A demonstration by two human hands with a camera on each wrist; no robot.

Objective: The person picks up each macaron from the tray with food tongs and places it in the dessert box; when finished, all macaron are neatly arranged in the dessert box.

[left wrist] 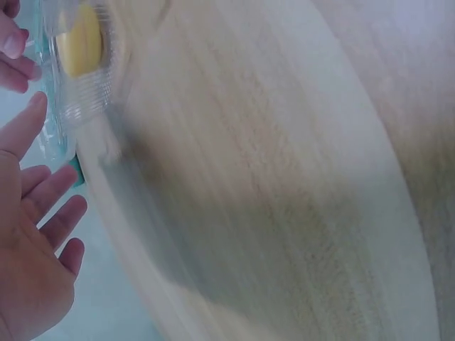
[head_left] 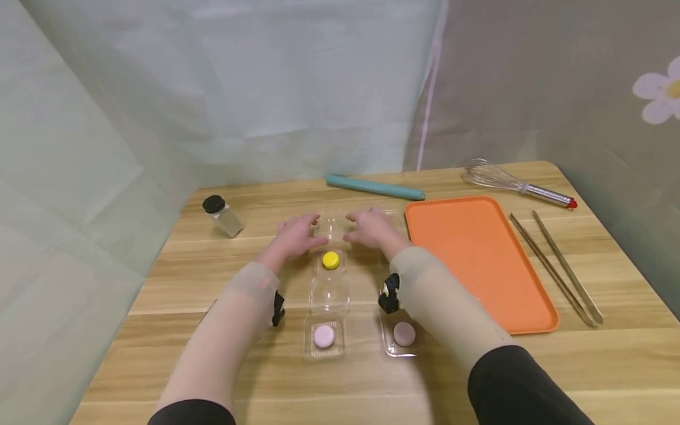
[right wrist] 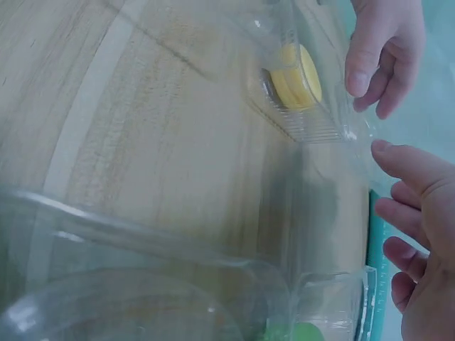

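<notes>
My left hand (head_left: 297, 235) and right hand (head_left: 373, 228) face each other at either side of a clear, domed plastic lid (head_left: 332, 225). Their fingers are spread and loosely bent, with nothing gripped. The lid is raised open behind its box base, where a yellow macaron (head_left: 330, 260) sits. In the right wrist view, the yellow macaron (right wrist: 297, 77) stands on the box's ribbed floor, near both thumbs. Closer to me, another open clear box (head_left: 308, 352) bears a pale pink macaron (head_left: 324, 336). A similar macaron (head_left: 404, 334) lies in a box under my right forearm.
An orange tray (head_left: 478, 260) lies to the right, with metal tongs (head_left: 555, 265) beside it. A whisk (head_left: 517, 183) and a teal rolling pin (head_left: 374, 186) line the back edge. A black-capped shaker (head_left: 223, 216) stands back left. A green macaron (right wrist: 307, 332) shows in another clear box.
</notes>
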